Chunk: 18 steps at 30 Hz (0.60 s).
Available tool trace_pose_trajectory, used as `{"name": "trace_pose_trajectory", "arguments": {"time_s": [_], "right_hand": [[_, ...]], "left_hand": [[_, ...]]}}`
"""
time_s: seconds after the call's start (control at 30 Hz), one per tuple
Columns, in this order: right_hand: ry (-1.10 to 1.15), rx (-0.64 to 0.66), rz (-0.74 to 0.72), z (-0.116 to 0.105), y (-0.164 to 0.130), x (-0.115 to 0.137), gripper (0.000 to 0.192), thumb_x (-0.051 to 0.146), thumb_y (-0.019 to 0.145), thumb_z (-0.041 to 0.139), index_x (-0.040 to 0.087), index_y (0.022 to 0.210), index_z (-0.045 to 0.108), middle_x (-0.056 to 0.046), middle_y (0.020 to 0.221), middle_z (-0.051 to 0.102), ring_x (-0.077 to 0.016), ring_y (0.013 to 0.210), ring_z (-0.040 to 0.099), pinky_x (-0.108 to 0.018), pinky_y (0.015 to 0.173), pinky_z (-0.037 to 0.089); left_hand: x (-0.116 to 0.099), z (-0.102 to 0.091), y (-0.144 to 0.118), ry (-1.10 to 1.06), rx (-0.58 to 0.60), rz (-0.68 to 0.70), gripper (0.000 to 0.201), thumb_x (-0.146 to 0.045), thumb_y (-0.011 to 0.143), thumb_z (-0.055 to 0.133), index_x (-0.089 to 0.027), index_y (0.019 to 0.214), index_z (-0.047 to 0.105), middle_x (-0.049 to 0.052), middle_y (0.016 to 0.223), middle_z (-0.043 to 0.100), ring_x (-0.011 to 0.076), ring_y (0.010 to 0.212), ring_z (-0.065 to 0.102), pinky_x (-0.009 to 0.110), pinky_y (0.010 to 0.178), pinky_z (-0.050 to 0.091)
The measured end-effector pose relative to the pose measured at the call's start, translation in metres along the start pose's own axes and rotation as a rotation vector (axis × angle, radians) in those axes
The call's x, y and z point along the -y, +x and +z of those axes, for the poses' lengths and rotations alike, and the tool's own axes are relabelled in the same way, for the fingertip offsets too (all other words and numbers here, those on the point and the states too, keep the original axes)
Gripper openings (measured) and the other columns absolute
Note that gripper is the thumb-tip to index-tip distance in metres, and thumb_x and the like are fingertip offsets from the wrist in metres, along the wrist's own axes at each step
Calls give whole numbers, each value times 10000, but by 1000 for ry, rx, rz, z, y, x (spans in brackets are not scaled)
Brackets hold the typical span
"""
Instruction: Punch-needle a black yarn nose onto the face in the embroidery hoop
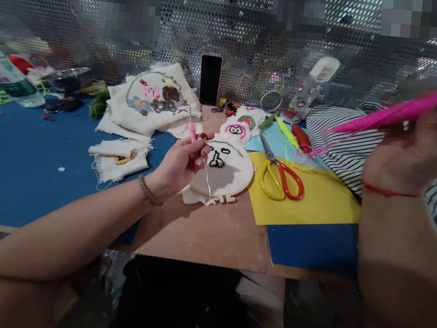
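My left hand (182, 163) is closed around a punch needle with a pink handle (192, 132), its thin tip pointing up. A fine pale wire or thread (208, 179) hangs below those fingers. Just beyond lies an embroidery hoop (251, 180) with white cloth (226, 180), which bears black stitched marks and a green stitched line; my hand covers part of it. Raised at the right, my right hand (409, 144) grips a bright pink skein of thread (395, 114). Loose pink strands (316, 153) trail from its pointed end.
Scissors (279, 172) with red and yellow handles lie on yellow paper (314, 209). Behind are embroidered cloths (151, 101), an upright phone (210, 79), green (287, 132) and rust-red skeins (301, 138), and striped fabric (337, 139). A bottle (14, 80) leans at left.
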State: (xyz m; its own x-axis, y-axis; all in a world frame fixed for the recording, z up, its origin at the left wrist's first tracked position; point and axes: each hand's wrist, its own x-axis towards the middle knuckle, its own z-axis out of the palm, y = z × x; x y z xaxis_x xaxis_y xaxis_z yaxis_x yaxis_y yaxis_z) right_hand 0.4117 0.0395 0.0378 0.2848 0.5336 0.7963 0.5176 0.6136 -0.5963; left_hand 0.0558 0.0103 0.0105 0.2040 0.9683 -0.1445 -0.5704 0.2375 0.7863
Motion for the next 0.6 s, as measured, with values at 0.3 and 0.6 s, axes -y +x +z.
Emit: {"name": "trace_pose_trajectory", "arguments": {"time_s": [0.3, 0.6], "right_hand": [[575, 745, 769, 78, -92, 87, 591, 487, 629, 901, 265, 1019, 518, 4, 876, 666, -173, 745, 662, -326, 654, 577], [491, 631, 698, 98, -122, 85, 633, 504, 592, 930, 265, 973, 484, -19, 900, 644, -210, 830, 647, -368, 716, 576]], "left_hand": [[28, 3, -21, 360, 237, -236, 119, -184, 865, 719, -123, 966, 708, -35, 569, 547, 43, 424, 410, 162, 414, 263], [48, 8, -31, 263, 276, -246, 288, -233, 725, 862, -136, 930, 684, 71, 874, 726, 151, 765, 689, 279, 746, 541]]}}
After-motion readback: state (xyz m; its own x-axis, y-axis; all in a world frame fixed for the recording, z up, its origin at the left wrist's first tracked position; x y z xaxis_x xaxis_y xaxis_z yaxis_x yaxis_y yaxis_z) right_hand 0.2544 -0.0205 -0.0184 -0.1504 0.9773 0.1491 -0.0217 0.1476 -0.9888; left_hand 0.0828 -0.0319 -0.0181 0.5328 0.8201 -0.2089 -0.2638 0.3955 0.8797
